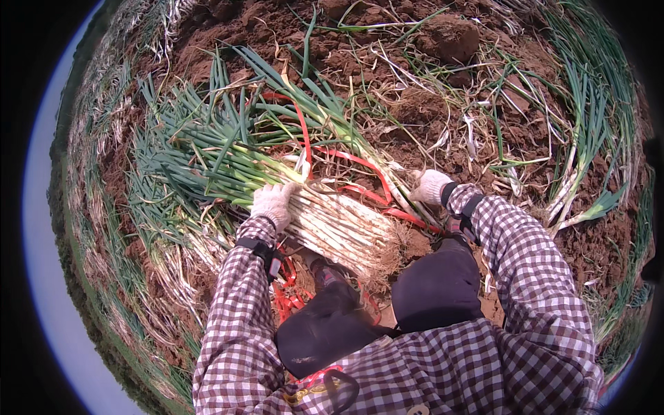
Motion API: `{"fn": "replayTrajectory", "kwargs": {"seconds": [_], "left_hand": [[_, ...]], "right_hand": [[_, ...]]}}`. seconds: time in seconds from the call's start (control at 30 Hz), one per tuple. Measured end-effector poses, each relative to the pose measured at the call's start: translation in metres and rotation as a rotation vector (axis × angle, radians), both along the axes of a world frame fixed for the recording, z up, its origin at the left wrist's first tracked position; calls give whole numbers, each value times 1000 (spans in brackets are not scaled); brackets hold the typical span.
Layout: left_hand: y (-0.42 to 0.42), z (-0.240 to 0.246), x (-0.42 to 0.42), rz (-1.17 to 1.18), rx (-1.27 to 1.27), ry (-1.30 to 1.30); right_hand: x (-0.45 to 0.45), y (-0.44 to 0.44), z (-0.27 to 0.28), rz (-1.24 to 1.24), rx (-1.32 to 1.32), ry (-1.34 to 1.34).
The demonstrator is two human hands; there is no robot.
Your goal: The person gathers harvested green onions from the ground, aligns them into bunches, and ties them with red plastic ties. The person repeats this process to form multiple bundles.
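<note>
A thick bundle of green onions (pixel 342 223) lies slantwise before me, white stalks and roots toward my legs, green leaves to the upper left. My left hand (pixel 272 205), in a white knit glove, grips its near side where white turns to green; the fingers rest over the top. Beyond the bundle, my gloved right hand (pixel 430 187) is closed at the lower stalks of a few loose green onions (pixel 358 137); its fingertips are partly hidden. Red plastic strapping (pixel 376 168) loops across the soil between these onions and the bundle.
More red strapping (pixel 288 298) lies tangled by my left leg. Pulled green onions (pixel 176 270) spread along the left, and others (pixel 576 166) lie at the right. Reddish-brown soil (pixel 249 31) holds clods (pixel 448 39) and scattered leaf scraps. My knees (pixel 438 290) are close to the roots.
</note>
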State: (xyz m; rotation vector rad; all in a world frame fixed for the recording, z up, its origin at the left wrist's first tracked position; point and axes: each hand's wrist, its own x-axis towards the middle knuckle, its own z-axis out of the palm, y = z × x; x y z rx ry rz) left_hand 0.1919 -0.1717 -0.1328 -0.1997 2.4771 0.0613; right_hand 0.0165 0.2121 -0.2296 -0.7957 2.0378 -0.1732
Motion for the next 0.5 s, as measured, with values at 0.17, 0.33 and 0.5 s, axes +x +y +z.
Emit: {"fn": "replayTrajectory", "kwargs": {"seconds": [0.17, 0.33, 0.5], "left_hand": [[3, 3, -10, 33, 6, -39], [0, 1, -11, 48, 23, -44], [-2, -2, -9, 53, 38, -26]], "right_hand": [[30, -45, -14, -215, 171, 21], [8, -16, -16, -406, 17, -258], [-45, 8, 46, -692, -288, -156]]}}
